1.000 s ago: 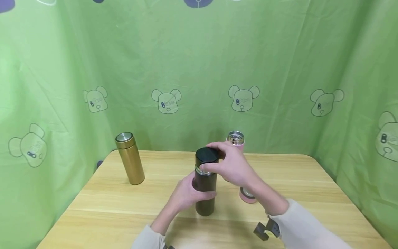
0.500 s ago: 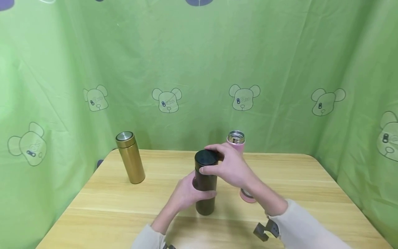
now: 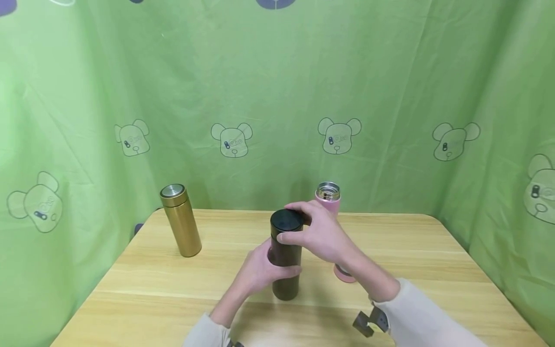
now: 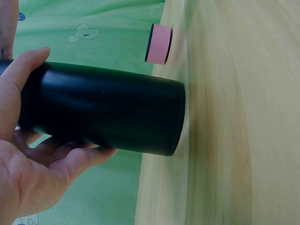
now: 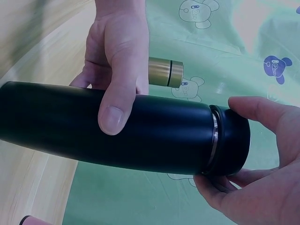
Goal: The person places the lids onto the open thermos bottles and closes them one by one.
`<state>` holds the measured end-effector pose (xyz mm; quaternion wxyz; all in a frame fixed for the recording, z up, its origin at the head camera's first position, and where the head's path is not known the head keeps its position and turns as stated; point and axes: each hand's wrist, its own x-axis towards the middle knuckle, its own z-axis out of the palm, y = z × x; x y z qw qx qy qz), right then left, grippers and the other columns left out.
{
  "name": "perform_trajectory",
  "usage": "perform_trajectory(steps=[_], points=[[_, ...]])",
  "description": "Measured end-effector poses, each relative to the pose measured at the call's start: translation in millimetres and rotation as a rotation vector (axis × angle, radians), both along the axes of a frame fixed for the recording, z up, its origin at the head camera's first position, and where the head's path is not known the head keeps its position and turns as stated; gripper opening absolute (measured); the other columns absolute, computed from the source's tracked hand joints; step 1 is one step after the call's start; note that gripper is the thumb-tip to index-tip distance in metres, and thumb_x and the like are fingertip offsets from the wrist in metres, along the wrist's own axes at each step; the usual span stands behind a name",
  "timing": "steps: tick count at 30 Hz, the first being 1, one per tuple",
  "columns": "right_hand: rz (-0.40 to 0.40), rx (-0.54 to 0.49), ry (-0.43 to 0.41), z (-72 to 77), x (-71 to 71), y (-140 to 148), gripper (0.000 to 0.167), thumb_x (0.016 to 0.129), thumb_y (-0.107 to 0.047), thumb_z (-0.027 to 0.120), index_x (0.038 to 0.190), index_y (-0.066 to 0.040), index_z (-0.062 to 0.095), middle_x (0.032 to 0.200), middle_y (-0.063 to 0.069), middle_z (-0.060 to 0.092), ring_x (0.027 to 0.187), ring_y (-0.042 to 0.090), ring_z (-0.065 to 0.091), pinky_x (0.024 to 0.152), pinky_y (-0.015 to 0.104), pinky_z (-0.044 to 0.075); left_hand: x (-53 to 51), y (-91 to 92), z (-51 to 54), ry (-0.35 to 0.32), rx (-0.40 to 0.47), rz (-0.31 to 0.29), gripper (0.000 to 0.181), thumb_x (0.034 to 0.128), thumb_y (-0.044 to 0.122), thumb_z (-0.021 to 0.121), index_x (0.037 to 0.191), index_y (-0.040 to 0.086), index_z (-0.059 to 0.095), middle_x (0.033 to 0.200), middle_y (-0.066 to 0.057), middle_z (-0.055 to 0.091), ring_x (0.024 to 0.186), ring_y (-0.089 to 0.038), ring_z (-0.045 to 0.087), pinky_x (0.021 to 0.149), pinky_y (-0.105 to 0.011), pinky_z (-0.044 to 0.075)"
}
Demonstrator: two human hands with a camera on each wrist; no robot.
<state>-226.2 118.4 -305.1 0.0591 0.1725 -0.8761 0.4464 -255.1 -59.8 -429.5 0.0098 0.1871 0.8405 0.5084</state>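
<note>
A black thermos bottle [image 3: 286, 284] stands upright in front of me; whether its base touches the table, I cannot tell. My left hand [image 3: 261, 271] grips its body, the thumb across the near side. From the right, my right hand [image 3: 323, 234] holds the black lid [image 3: 287, 220] between thumb and fingers. In the right wrist view the lid [image 5: 234, 146] sits on the bottle's mouth, with a thin silver line at the joint. The left wrist view has the bottle body [image 4: 105, 110] in the left palm.
Behind my right hand stands a pink thermos [image 3: 334, 206] with its steel mouth uncovered. Its pink lid [image 3: 344, 274] lies on the wooden table [image 3: 433, 289], partly behind my forearm. A capped gold thermos [image 3: 184, 229] stands at the left. Green curtain [image 3: 277, 96] surrounds the table.
One second ago the lid sat higher, with the silver neck exposed below it. It has come down onto the black thermos with my right hand. My left hand has stayed put.
</note>
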Motion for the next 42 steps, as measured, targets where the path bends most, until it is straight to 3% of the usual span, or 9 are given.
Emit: perform_trajectory(steps=[14,23,29,35,42], points=[[-0.085,0.083,0.121,-6.1,-0.7,-4.1,0.061,0.074,-0.040,0.089,0.121,-0.010,0.063,0.116,0.002,0.063,0.106,0.021,0.063,0.093,0.041,0.053,-0.3,-0.7,0.1,-0.002,0.008,-0.011,0.070,0.0726,0.059,0.084,0.133,0.039,0.056,0.113,0.011,0.070,0.105,-0.013,0.066,0.092,-0.041,0.053],[-0.100,0.106,0.144,-7.3,-2.6,-5.2,0.062,0.072,-0.042,0.090,0.115,-0.010,0.060,0.110,0.001,0.063,0.100,0.018,0.059,0.086,0.034,0.049,0.1,0.0,0.3,0.002,0.003,-0.004,0.070,0.0730,0.058,0.084,0.134,0.039,0.055,0.113,0.011,0.070,0.103,-0.012,0.066,0.091,-0.040,0.053],[-0.103,0.098,0.109,-6.8,0.9,-6.0,0.066,0.072,-0.043,0.090,0.121,-0.012,0.057,0.113,0.000,0.061,0.103,0.018,0.060,0.089,0.036,0.051,0.9,-0.6,-0.8,0.000,0.011,-0.009,0.069,0.0729,0.057,0.084,0.133,0.039,0.056,0.113,0.011,0.070,0.104,-0.013,0.067,0.092,-0.041,0.053],[-0.053,0.111,0.065,-2.3,2.9,-4.6,0.094,0.074,-0.048,0.088,0.147,-0.009,0.043,0.130,0.007,0.057,0.123,0.027,0.057,0.105,0.048,0.048,1.2,-1.0,-1.7,-0.006,0.012,0.002,0.068,0.0714,0.058,0.085,0.131,0.037,0.058,0.111,0.010,0.071,0.104,-0.013,0.066,0.092,-0.041,0.053],[0.072,-0.033,-0.139,6.4,-0.4,2.5,0.088,0.079,-0.034,0.086,0.152,-0.014,0.041,0.147,0.009,0.054,0.141,0.031,0.048,0.116,0.053,0.038,-0.5,-0.8,-1.0,-0.010,0.012,0.011,0.066,0.0704,0.059,0.085,0.126,0.035,0.060,0.109,0.011,0.071,0.101,-0.012,0.067,0.091,-0.041,0.052]])
